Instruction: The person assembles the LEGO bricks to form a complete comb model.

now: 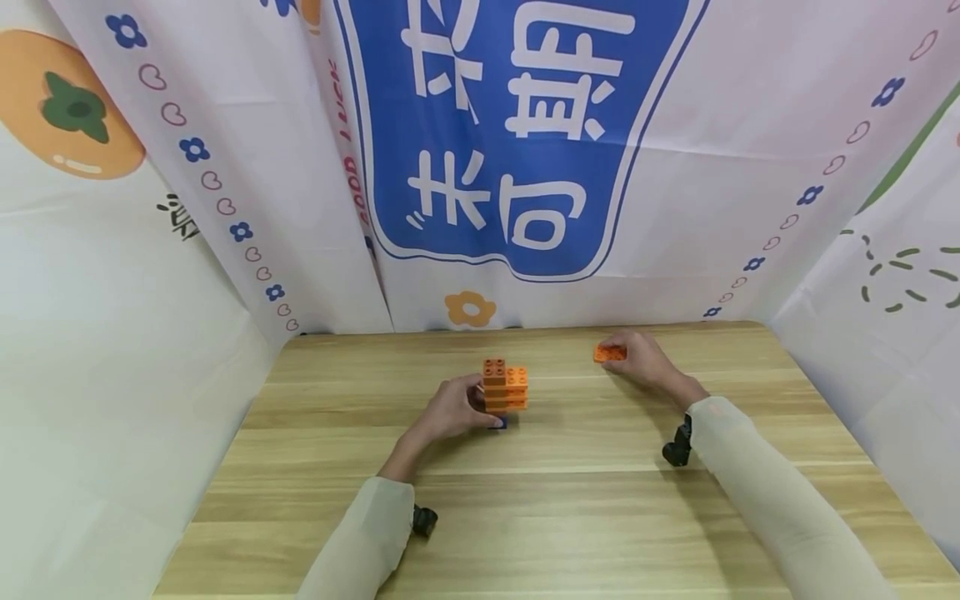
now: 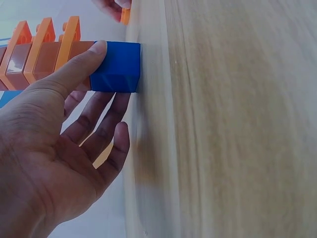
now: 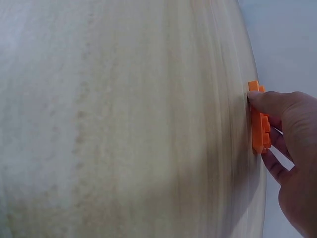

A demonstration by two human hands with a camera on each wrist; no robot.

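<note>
My left hand (image 1: pixel 450 408) grips the lower end of a tower of toy building bricks (image 1: pixel 504 387) near the middle of the wooden table. The left wrist view shows its thumb on a blue brick (image 2: pixel 119 67) at the tower's base, with fingers on the far side. Brown bricks alternate above with thin orange bricks (image 2: pixel 65 47) that jut out to one side. Whether the base touches the table, I cannot tell. Toward the table's back right, my right hand (image 1: pixel 641 358) pinches a thin orange brick (image 3: pixel 257 124) by thumb and fingers, its studs partly covered.
The wooden table (image 1: pixel 525 508) ends at a white printed cloth (image 1: pixel 330 292) hanging behind it. More cloth (image 1: pixel 112 350) hangs at the left side and also at the right. Small black devices (image 1: pixel 424 522) are worn at both wrists.
</note>
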